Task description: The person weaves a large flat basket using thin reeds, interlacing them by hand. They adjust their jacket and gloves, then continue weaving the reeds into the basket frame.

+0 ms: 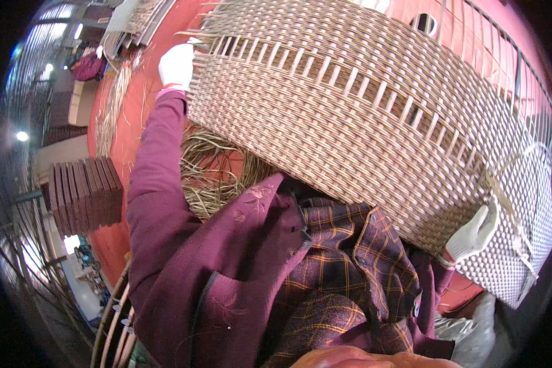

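A large panel of woven brown-grey wicker lies slantwise in front of me, with a long gap across it where bare pale strips show. My left hand, in a white knitted glove, is closed at the panel's left edge, beside the end of that gap. Its fingertips are mostly hidden, but it seems to grip the edge. My right hand, gloved alike, rests stretched out on the panel's lower right part. Just beyond its fingertips hangs a loose pale strand over the weave.
Tangled wicker strands lie on the red surface below the panel, and a longer bundle lies at the left. Stacked brown woven pieces stand farther left. Clear plastic sits at the lower right. Thin rods rise behind the panel.
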